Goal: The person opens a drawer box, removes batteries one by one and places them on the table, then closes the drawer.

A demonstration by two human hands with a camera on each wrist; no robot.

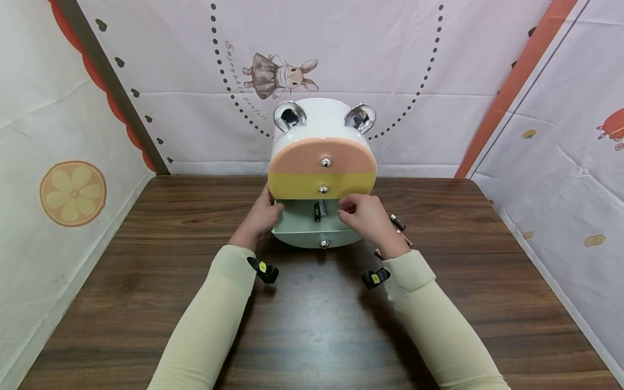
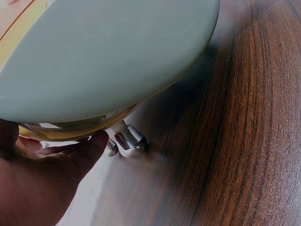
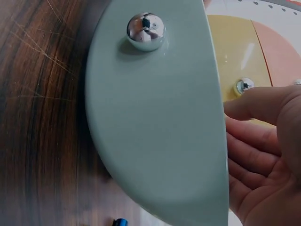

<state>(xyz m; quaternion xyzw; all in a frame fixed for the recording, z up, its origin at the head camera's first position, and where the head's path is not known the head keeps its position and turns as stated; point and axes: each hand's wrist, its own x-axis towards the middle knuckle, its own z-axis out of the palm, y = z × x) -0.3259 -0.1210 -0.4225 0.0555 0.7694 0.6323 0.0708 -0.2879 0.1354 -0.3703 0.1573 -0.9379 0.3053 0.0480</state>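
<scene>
A small round-fronted drawer cabinet (image 1: 322, 122) stands on the table with its green bottom drawer (image 1: 297, 218) pulled out. Two batteries (image 1: 318, 212) lie side by side inside that drawer. My left hand (image 1: 258, 218) holds the cabinet's left side, thumb at the drawer's side edge, fingers along the outer body (image 2: 51, 157). Over the drawer's right part is my right hand (image 1: 366, 216), fingers loosely bent and nothing showing between thumb and forefinger. In the right wrist view its fingertips (image 3: 235, 110) reach behind the drawer front (image 3: 155, 122), which partly hides them.
More batteries (image 1: 397, 222) lie on the wooden table (image 1: 317, 325) beside and under the right forearm. Above the open drawer, the yellow drawer (image 1: 297, 186) and the orange drawer (image 1: 297, 157) are closed. Metal feet (image 2: 131, 141) carry the cabinet. Printed cloth (image 1: 390, 65) hangs behind.
</scene>
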